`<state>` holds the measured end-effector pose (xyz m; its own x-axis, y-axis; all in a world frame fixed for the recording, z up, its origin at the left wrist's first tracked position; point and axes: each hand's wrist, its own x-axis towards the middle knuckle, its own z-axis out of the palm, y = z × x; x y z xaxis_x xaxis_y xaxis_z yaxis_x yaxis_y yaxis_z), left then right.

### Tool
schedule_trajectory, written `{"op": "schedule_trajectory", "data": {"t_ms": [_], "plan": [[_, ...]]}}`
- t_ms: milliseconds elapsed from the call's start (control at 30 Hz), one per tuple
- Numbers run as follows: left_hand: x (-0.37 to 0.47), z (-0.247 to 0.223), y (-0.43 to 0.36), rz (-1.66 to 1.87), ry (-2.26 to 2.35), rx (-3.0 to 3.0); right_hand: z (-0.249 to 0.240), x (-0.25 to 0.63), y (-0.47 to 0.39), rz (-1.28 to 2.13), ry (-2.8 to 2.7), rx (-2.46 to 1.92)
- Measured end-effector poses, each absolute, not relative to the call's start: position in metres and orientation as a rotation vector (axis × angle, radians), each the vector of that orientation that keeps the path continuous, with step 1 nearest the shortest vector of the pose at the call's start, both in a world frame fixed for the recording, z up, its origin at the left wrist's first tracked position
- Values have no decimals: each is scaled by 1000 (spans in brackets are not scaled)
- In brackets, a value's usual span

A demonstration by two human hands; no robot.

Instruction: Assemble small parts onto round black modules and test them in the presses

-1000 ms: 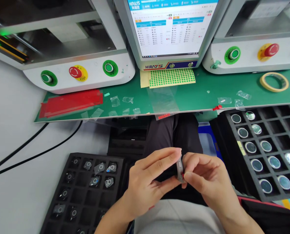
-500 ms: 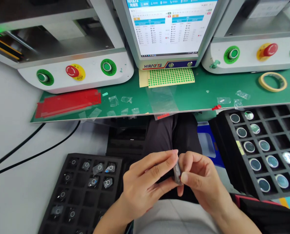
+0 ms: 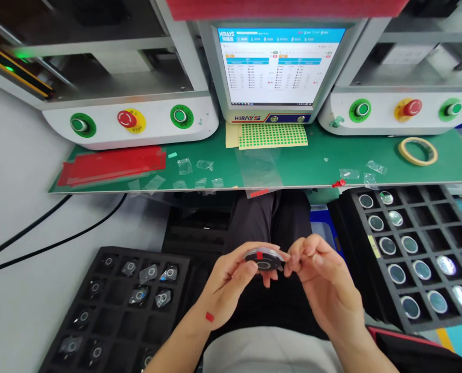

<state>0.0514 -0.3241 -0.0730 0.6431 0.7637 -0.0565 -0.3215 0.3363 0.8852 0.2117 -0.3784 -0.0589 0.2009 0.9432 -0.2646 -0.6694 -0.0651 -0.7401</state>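
My left hand (image 3: pixel 231 282) is closed around a round watch case (image 3: pixel 268 260), thumb on its near side and fingers behind it. The case is tilted so that its dark back with a grey ring faces me. A small piece of red tape (image 3: pixel 259 255) sticks to its upper rim. My right hand (image 3: pixel 320 272) is at the case's right edge, fingers bent and tips pinched together. Whether those fingertips hold the edge or some small bit is hidden. Another red tape piece (image 3: pixel 210 316) is stuck on my left wrist.
A black tray (image 3: pixel 116 324) with several wrapped watch parts lies at left. Another tray (image 3: pixel 417 228) at right holds round glass-faced parts. The green shelf (image 3: pixel 312 173) ahead carries red sheets (image 3: pixel 116 165), clear film scraps, green dot stickers (image 3: pixel 273 137) and a tape roll (image 3: pixel 418 151).
The watch case has turned from edge-on to show its ringed back. My right hand has shifted slightly toward the case's right end. The camera view has tilted upward, showing more of the monitor.
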Motion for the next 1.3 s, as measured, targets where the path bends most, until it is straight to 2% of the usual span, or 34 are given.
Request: {"op": "schedule_trajectory", "data": {"t_ms": [133, 500, 733, 933, 1300], "plan": [[58, -73, -333, 688, 404, 712, -66, 206, -384, 1133, -506, -1046], [69, -78, -344, 879, 588, 911, -67, 185, -392, 1130, -698, -1078], [65, -72, -347, 846, 697, 1274, -64, 180, -388, 1257, -647, -1036], [67, -69, -344, 972, 695, 1672, -64, 180, -387, 1373, -618, -907], [69, -72, -344, 1085, 708, 1990, -63, 158, -384, 1241, -367, -868]]}}
